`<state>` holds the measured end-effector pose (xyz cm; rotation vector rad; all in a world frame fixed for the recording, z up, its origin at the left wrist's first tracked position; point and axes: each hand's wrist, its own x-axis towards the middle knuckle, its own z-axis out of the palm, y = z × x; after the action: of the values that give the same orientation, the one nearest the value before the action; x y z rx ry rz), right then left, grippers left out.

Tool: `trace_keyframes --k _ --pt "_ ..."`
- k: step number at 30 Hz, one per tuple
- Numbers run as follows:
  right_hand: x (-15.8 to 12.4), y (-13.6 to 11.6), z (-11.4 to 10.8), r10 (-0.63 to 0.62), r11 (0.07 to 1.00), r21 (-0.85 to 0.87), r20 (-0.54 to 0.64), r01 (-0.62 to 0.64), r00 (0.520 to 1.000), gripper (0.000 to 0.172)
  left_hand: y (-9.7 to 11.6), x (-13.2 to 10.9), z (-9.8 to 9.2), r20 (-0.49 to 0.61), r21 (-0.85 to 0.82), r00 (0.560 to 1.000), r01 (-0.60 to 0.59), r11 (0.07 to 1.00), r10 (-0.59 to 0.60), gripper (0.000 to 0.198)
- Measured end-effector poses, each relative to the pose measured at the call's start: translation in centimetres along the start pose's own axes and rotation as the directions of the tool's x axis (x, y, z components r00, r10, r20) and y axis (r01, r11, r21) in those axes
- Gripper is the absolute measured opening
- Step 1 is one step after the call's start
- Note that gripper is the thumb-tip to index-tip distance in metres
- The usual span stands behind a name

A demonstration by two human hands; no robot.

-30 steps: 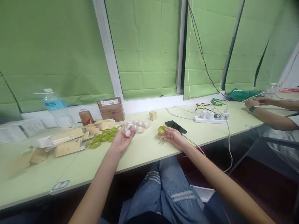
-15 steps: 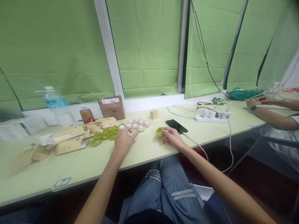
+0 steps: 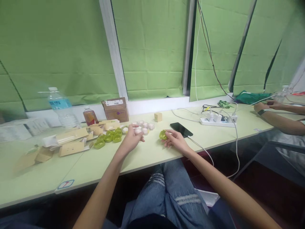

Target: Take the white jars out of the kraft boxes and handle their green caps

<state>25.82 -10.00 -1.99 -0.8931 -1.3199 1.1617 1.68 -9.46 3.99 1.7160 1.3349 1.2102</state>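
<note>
- Right hand [image 3: 175, 141] pinches a green case [image 3: 163, 135] beside the phone [image 3: 181, 129].
- Left hand [image 3: 131, 138] is at pale round pieces [image 3: 145, 130]; grip unclear.
- Carton label [image 3: 114, 102]: barcode, illegible print.
- Blue bottle label [image 3: 59, 103]: blurred.

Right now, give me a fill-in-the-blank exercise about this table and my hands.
Your right hand holds a ____ piece.
The pale pots are nearest your ____ hand.
The big bottle has a ____ label.
Of the phone and the small box, the ____ is nearer your right hand.

Missing words: green; left; blue; phone.
</note>
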Motion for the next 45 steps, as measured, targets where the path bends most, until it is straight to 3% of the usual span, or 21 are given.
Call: trace_keyframes --k 3,7,14,17,27,38,45 --pt "-0.1 0.2 0.3 -0.063 0.998 -0.007 0.015 0.063 0.998 0.046 0.7 -1.0 1.6 0.113 -0.189 0.993 -0.016 0.982 0.038 0.051" --pt "-0.4 0.2 0.9 -0.128 0.991 -0.028 0.056 0.13 0.99 0.051 0.8 -1.6 4.1 0.102 -0.251 0.986 -0.104 0.962 0.133 0.045" --pt "-0.5 0.9 2.1 -0.164 0.984 0.086 0.077 0.158 0.983 0.05 0.3 -2.2 6.2 -0.123 0.047 0.938 -0.321 0.946 0.324 0.04" --pt "-0.3 0.9 2.1 -0.139 0.981 0.143 0.068 0.129 0.988 0.051 0.1 -2.3 6.5 -0.133 0.127 0.924 -0.344 0.93 0.36 0.027" --pt "-0.3 0.6 1.6 -0.099 0.972 0.222 0.068 0.081 0.993 0.05 -1.1 -2.3 7.5 -0.173 0.236 0.839 -0.473 0.849 0.516 0.018" --pt "-0.5 0.9 2.3 -0.104 0.98 0.17 0.011 0.101 0.994 0.056 -0.9 -2.0 7.6 -0.156 0.295 0.857 -0.434 0.851 0.491 0.013" --pt "-0.6 0.5 2.3 -0.131 0.974 0.191 0.053 0.118 0.99 0.054 -1.1 -2.1 7.9 -0.162 0.131 0.87 -0.449 0.884 0.466 0.014"
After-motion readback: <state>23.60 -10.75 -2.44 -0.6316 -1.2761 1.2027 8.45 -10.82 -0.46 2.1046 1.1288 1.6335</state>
